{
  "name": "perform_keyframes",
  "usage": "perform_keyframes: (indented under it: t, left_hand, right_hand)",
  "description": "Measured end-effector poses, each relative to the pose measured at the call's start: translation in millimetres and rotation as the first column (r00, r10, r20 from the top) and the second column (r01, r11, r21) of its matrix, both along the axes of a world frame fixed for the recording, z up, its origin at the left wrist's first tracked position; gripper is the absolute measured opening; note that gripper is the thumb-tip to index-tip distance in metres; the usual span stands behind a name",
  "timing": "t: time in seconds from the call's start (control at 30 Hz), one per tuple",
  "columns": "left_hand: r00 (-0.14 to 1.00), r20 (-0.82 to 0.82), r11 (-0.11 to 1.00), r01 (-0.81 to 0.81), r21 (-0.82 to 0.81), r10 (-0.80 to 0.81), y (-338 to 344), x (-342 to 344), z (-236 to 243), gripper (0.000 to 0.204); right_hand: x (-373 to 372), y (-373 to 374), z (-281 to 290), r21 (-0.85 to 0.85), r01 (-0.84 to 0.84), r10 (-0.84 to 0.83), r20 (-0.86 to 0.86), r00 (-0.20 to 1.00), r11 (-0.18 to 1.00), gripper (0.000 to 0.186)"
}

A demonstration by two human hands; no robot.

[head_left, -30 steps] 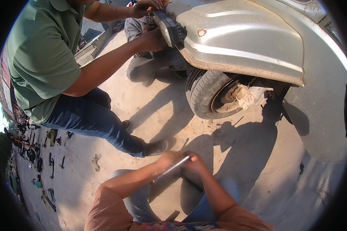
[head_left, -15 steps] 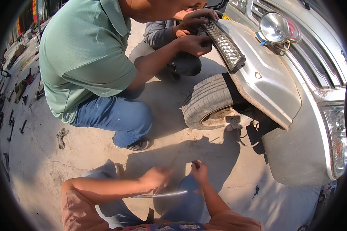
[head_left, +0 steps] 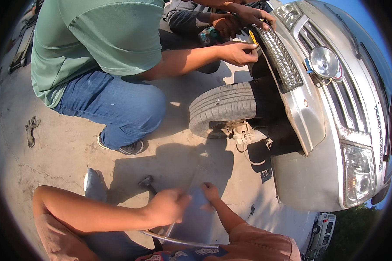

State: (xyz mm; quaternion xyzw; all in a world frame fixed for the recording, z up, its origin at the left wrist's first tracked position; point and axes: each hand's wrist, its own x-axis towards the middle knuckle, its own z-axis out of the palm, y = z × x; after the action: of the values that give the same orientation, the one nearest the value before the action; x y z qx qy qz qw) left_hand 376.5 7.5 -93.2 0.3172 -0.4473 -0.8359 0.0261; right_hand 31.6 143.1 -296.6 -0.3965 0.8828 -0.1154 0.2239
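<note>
My left hand (head_left: 167, 206) is closed and smeared by motion. A thin, pale rod-like streak passes through its grip, too blurred to name exactly. Below it a shiny clear curved strip (head_left: 183, 240) lies across my lap. A hammer (head_left: 147, 182) has its dark head showing just beyond that hand; its handle runs behind the hand. My right hand (head_left: 210, 192) is closed above my right knee, and what its fingers hold, if anything, is hidden. A co-worker's hands (head_left: 239, 53) are at an LED light bar (head_left: 283, 58) on the silver fender.
A tyre (head_left: 224, 104) is turned out from the silver vehicle (head_left: 309, 178), with a round lamp (head_left: 324, 62) at its grille. The co-worker in a green shirt (head_left: 113, 35) squats close on the left; another person is behind. A glove (head_left: 31, 130) lies on the concrete.
My view has shifted, showing more of the vehicle's front. The co-worker's light bar now sits against the fender instead of being held tilted. The hammer head has come into view.
</note>
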Motion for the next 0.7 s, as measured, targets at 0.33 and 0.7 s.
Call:
perform_keyframes:
  t: [0.33,0.7]
  left_hand:
    - [0.966,0.192,0.985,0.17,0.033,-0.173,4,22,-20,0.031]
    - [0.945,0.313,0.996,0.085,0.036,-0.092,18,33,22,0.027]
  right_hand:
    - [26,-37,-18,0.095,-0.037,0.033,0.052,0.998,0.995,0.038]
    - [52,-57,-38,0.051,-0.049,0.038,0.198,0.979,0.998,0.033]
